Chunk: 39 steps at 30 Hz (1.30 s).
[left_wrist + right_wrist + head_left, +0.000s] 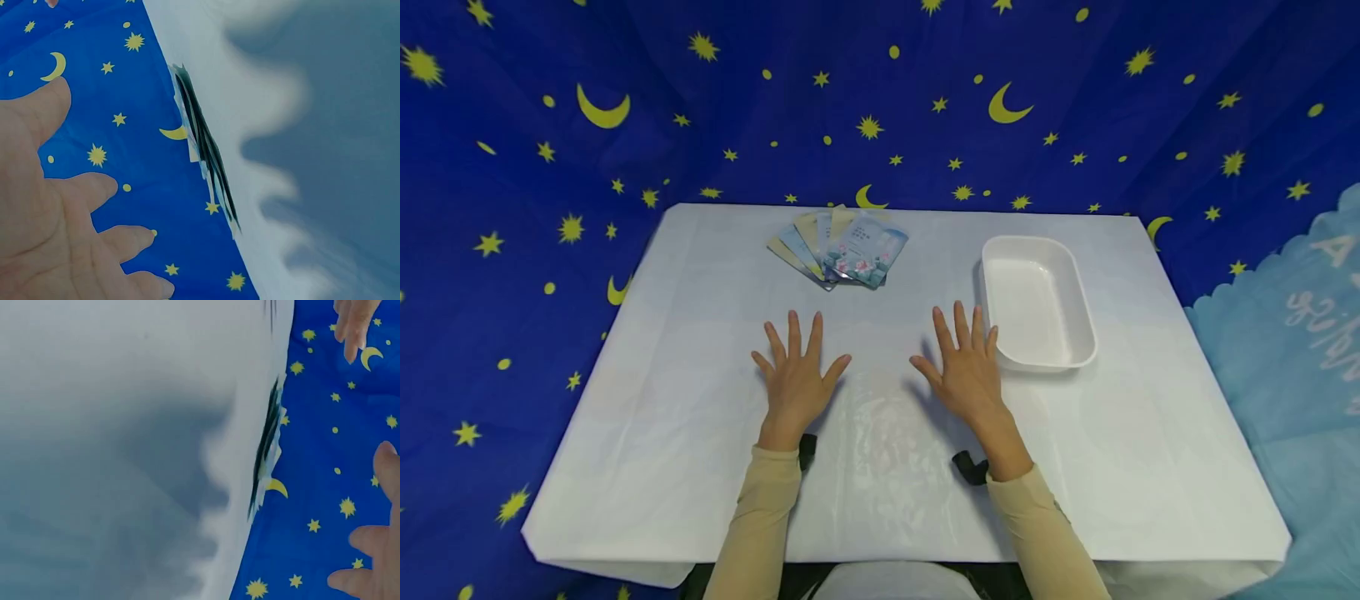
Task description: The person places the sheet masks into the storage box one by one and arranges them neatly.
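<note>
Spreading wide, the fingers of our left hand (794, 385) and right hand (967, 379) hold nothing above the white table (1150, 467). Beyond them, far and slightly left of middle, lie fanned packets (867, 250); a white tray (1037, 308) stands right. Steadiness, we judge, calls for level palms and right fingers clear of the tray's rim.

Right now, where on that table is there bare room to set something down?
Bare tabletop lies between the left hand and the left edge, between that hand and the right hand, and from the white tray to the right edge. A smaller gap separates the fanned packets from the tray. It's crowded at the tray's left side, by the right hand.
</note>
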Motion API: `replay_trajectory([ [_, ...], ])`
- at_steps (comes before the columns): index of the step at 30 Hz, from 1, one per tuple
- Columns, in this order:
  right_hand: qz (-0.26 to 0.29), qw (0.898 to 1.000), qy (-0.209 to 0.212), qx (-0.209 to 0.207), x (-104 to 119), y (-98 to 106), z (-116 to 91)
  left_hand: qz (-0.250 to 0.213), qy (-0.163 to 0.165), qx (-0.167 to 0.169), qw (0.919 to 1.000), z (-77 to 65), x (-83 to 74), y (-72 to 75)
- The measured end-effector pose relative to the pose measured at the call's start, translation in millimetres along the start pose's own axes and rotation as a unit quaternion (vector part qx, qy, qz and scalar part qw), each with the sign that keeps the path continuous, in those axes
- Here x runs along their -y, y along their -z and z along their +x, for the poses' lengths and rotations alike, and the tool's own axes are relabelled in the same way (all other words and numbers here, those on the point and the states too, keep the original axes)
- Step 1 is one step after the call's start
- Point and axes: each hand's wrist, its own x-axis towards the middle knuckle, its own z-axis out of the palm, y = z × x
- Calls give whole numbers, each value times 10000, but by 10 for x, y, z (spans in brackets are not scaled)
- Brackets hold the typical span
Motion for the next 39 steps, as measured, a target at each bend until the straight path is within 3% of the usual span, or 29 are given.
replay_trajectory([
  [5,315,9946,-163,-977,-314,203,24,-117,19,108,9999,-16,78,-19],
  [9,627,9845,-889,-1376,-819,482,95,-150,81,210,9996,-41,188,-34],
  [14,991,9724,-1984,-728,-1466,640,173,-173,150,307,9993,-72,330,-49],
  [19,1540,9617,-2263,-104,-1846,572,189,-238,198,370,9988,-81,374,-48],
  [26,1634,9555,-2449,204,-1969,440,212,-277,197,303,9990,-79,389,-55],
  [39,1571,9572,-2430,6,-1808,385,133,-500,181,105,9985,-66,416,-59],
])
